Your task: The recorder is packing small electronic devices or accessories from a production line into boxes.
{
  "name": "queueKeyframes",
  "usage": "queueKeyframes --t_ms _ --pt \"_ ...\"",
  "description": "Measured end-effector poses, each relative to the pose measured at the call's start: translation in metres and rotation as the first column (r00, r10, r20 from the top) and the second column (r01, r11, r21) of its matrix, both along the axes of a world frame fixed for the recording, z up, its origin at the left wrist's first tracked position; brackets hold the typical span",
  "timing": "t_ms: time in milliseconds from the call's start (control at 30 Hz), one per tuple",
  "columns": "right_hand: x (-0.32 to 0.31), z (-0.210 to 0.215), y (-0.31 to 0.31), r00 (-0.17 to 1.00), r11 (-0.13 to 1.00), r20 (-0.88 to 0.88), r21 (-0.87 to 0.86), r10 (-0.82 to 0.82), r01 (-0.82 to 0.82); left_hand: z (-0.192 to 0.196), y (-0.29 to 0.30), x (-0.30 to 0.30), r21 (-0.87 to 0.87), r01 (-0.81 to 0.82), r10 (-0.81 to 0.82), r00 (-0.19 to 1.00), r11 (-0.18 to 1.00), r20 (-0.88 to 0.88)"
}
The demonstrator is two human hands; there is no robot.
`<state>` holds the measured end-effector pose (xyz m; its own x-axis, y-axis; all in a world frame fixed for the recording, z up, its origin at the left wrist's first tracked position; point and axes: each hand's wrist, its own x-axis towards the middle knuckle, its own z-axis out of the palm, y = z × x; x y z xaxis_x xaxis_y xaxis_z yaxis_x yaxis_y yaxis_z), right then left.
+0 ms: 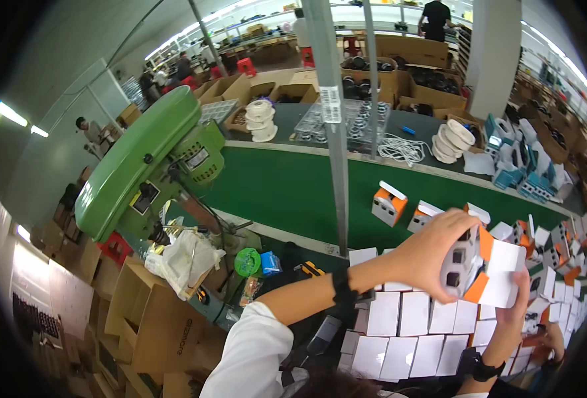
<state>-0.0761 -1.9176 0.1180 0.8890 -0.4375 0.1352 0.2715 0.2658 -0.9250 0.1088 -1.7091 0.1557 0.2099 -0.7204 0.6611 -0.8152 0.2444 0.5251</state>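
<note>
Both my hands hold one small white and orange carton [506,265] up at the right, with its flaps unfolded. My left hand [429,249] reaches across from the left and wraps its fingers round the printed side. The fingers of my right hand [518,302] close on the flap end from below. What lies inside the carton is hidden. Beneath it, rows of white boxes [399,315] stand packed side by side. Open orange and white cartons [390,205] sit on the green belt [273,182] just beyond my hands.
A green drill press [141,159] stands at left. A metal post [333,132] rises in front. White spools [260,119], white cables [403,150] and clear trays [340,121] lie across the belt. Another person's hand [551,339] is at lower right. Brown cardboard boxes [167,325] fill the lower left.
</note>
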Motion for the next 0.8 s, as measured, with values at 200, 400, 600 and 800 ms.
queueKeyframes --t_ms 200,400,600,800 --pt "0.022 0.014 0.002 0.986 0.993 -0.120 -0.012 -0.114 0.113 -0.020 -0.060 0.092 -0.066 -0.210 0.146 0.841 0.975 -0.522" --pt "0.006 0.005 0.023 0.975 0.976 -0.200 -0.210 -0.093 0.050 -0.069 -0.073 0.226 0.251 -0.838 0.699 0.198 0.484 -0.687" --pt "-0.018 0.003 0.037 0.953 0.980 -0.255 -0.151 -0.165 0.129 -0.136 -0.069 0.242 0.624 -0.777 0.738 -0.470 -0.085 -0.484" --pt "-0.023 0.000 0.048 0.942 0.981 -0.301 -0.164 -0.150 0.103 -0.228 -0.034 0.253 0.821 -0.554 0.876 -0.455 -0.139 -0.159"
